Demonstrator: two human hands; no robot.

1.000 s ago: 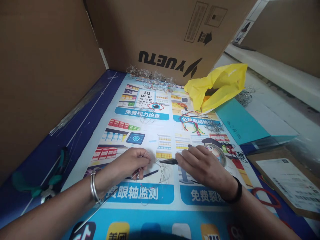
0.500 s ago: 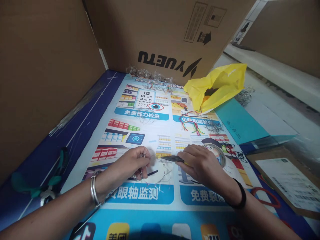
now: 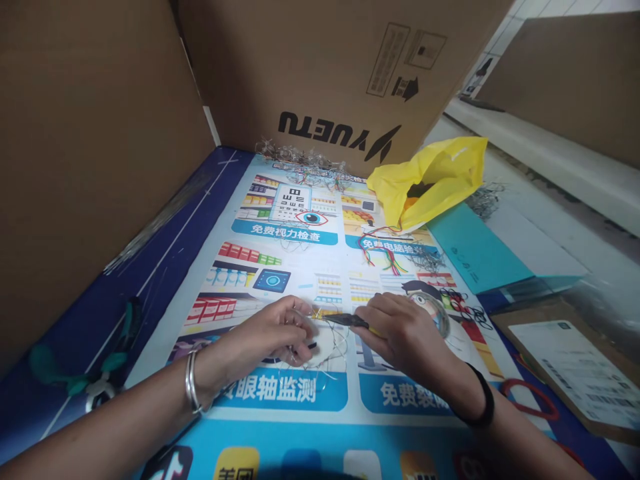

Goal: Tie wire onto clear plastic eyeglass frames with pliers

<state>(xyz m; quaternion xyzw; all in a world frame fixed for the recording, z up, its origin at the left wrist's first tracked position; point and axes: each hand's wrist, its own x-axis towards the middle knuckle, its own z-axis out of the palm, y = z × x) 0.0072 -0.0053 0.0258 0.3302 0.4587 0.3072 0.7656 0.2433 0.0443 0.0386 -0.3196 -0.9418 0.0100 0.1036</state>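
Observation:
My right hand point(image 3: 403, 328) is wrapped round long-nose pliers point(image 3: 345, 320) with dark jaws and a bit of yellow handle showing. Their jaws point left, and the tips lie close to the fingertips of my left hand point(image 3: 283, 328). That hand is pinched round thin wire, most of it hidden by the fingers. Fine loops of loose wire point(image 3: 331, 353) spread over the printed sheet just below the jaws. Whether the tips grip the wire is too small to tell.
Cardboard walls point(image 3: 325, 73) stand behind and to the left. A yellow bag point(image 3: 445, 180) and a teal folder point(image 3: 480, 250) lie at right. Green-handled pliers point(image 3: 113, 363) rest at left. Tangled wire pieces point(image 3: 300, 157) line the back; coloured cords point(image 3: 385, 257) lie before the bag.
My left hand has moved slightly right, bringing its fingertips up to the pliers' tips. My right hand still holds the pliers in nearly the same place. The whole view has shifted a little.

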